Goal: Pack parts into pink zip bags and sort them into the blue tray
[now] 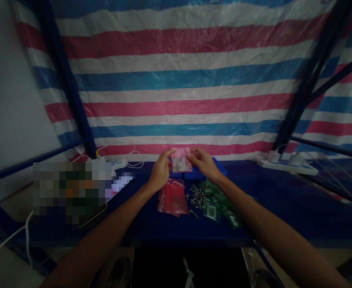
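Note:
Both my hands are raised over the dark blue table (284, 200), pinching a small pink plastic bag (180, 159) with small metal parts inside. My left hand (160, 172) grips its left top edge and my right hand (202, 161) grips its right top edge. Below the hands lie a stack of empty red bags (172, 198), a loose pile of small screws (196, 196) and several green bags (220, 204). A blue tray (220, 166) sits just behind the held bag.
White power strips lie at the back right (286, 165) and back left (118, 163), with white cables trailing. A striped red, white and blue tarp (182, 80) hangs behind the table. Dark blue frame posts (64, 80) stand at both sides.

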